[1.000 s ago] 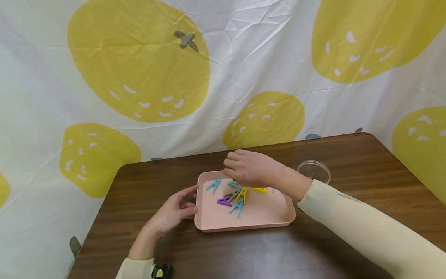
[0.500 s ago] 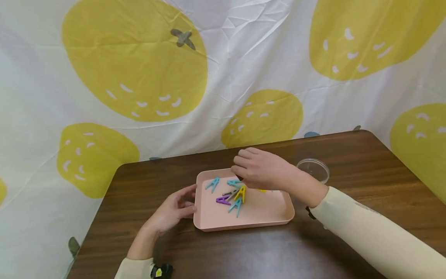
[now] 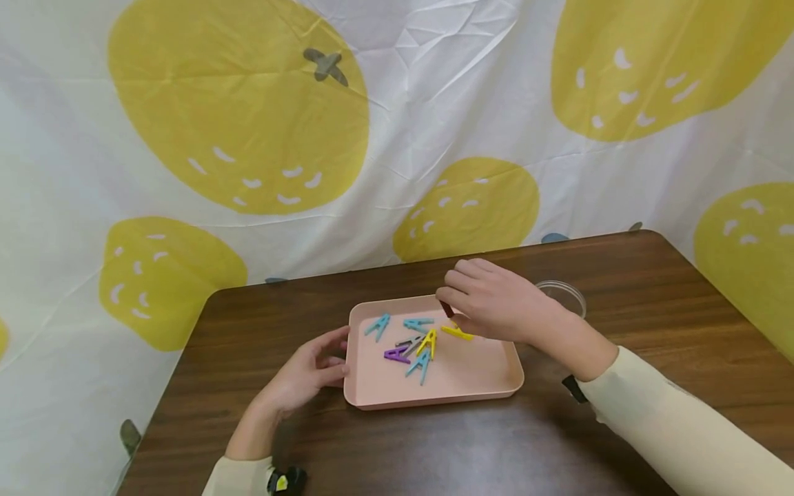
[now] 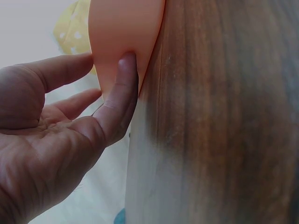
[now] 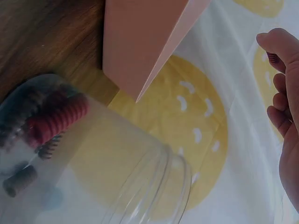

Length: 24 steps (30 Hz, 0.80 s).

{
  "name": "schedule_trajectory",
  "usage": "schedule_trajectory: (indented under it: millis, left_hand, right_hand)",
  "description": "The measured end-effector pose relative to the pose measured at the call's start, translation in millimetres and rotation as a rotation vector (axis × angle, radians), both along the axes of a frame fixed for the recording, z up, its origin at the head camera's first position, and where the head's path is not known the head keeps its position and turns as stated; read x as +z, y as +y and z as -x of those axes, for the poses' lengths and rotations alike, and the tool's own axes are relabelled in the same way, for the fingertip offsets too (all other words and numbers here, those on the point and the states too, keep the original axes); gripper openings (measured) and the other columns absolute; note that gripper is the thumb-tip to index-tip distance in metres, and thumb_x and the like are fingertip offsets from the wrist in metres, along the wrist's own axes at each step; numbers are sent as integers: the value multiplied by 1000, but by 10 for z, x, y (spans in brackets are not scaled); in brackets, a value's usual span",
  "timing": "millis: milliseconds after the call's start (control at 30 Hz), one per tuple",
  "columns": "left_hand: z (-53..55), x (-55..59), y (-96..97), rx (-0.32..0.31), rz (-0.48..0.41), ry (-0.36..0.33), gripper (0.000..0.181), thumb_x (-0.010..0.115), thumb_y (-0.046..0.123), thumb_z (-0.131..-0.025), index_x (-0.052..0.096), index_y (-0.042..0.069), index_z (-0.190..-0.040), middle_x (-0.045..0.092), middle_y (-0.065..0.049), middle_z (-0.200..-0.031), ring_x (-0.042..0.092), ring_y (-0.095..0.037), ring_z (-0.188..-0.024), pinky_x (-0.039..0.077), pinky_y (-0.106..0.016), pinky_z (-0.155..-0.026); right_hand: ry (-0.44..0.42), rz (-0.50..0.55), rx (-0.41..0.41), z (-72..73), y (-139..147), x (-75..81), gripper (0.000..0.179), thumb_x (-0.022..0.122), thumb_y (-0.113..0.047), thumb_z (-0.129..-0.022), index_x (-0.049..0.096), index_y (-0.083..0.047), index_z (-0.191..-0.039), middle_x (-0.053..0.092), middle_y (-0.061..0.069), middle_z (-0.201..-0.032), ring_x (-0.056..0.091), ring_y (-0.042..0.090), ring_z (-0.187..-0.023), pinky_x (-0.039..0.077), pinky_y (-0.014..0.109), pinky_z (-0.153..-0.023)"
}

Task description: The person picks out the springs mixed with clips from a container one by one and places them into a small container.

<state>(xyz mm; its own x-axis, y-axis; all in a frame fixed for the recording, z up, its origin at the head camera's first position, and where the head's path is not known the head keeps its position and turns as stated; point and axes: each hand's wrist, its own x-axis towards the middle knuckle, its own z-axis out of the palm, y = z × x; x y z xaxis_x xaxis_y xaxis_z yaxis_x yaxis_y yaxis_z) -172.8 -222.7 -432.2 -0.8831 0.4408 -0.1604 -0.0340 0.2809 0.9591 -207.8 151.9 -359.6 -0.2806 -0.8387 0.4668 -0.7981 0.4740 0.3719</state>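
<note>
My right hand (image 3: 490,300) is over the back right of a pink tray (image 3: 477,386), pinching a small dark red ribbed piece (image 3: 446,308) between thumb and index finger. In the right wrist view the ribbed piece (image 5: 273,58) shows only partly, the rest hidden by the fingers. My left hand (image 3: 307,372) touches the tray's left end; in the left wrist view its thumb and fingers lie against the tray wall (image 4: 124,28). In the tray are several clothespins: light blue (image 3: 378,327), purple (image 3: 397,355), grey (image 3: 411,343) and yellow (image 3: 428,342), with another yellow clothespin (image 3: 457,333) beneath my right hand.
A clear jar (image 5: 161,182) stands behind my right forearm, its rim (image 3: 583,300) partly covered. Inside it are red ribbed pieces (image 5: 60,119), dark ribbed ones and a grey cylinder (image 5: 19,181). The wooden table (image 3: 291,310) meets a lemon-print cloth (image 3: 384,138) at the back.
My right hand has moved rightward across the tray, uncovering a light blue clothespin and a yellow one. The dark red piece has come into view in its pinch. My left hand stays at the tray.
</note>
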Motion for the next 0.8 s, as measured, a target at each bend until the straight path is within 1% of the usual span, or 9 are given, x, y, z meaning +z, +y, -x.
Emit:
schedule_trajectory:
  millis: [133,267,367,467,533,667,800]
  left_hand:
    - [-2,8,4,3,-1,-1,69,64,-8,-101,34,-3,-163,45,-30,-150,66,-37,-112,62,-42,-93]
    - [-4,8,4,9,0,-3,69,65,-8,-100,34,-3,-162,46,-30,-149,66,-37,-113,62,-42,-93]
    - [-1,4,4,11,-3,-6,69,65,-7,-100,34,-3,-162,46,-30,-149,66,-37,-113,62,-43,-93]
    - [4,-1,2,9,-9,-10,69,65,-7,-100,34,-3,-162,46,-31,-148,66,-37,-113,62,-43,-93]
    - [9,-10,-1,6,-16,-12,70,65,-7,-100,34,-3,-162,46,-31,-148,66,-37,-113,62,-44,-93]
    - [16,-30,-10,3,-24,-14,70,65,-7,-100,33,-3,-163,46,-31,-148,66,-36,-113,62,-44,-93]
    - [19,-40,-14,3,-29,-16,70,65,-7,-100,33,-3,-163,46,-31,-149,66,-36,-112,63,-43,-93]
  right_hand:
    - [-38,38,5,-26,100,-4,23,83,-19,-87,70,-11,-104,60,1,-95,54,25,-91,53,39,-83]
    - [-69,62,-3,-60,195,33,22,83,-18,-87,69,-12,-103,61,1,-96,55,25,-93,53,40,-86]
    - [-64,70,-8,-85,271,77,24,84,-17,-86,70,-10,-105,63,2,-97,56,27,-93,52,40,-86]
    - [-40,78,-16,-103,355,117,31,86,-16,-83,71,-7,-108,64,5,-98,56,29,-93,52,41,-85]
    - [-38,90,-25,-113,414,138,34,87,-16,-82,71,-6,-109,63,6,-99,56,30,-92,52,42,-84]
    - [-38,120,-36,-127,532,167,34,86,-14,-80,70,-5,-109,62,7,-98,55,30,-90,52,43,-81]
    - [-22,149,-33,-142,652,188,31,80,-8,-77,70,-4,-105,61,7,-95,54,30,-86,52,42,-77]
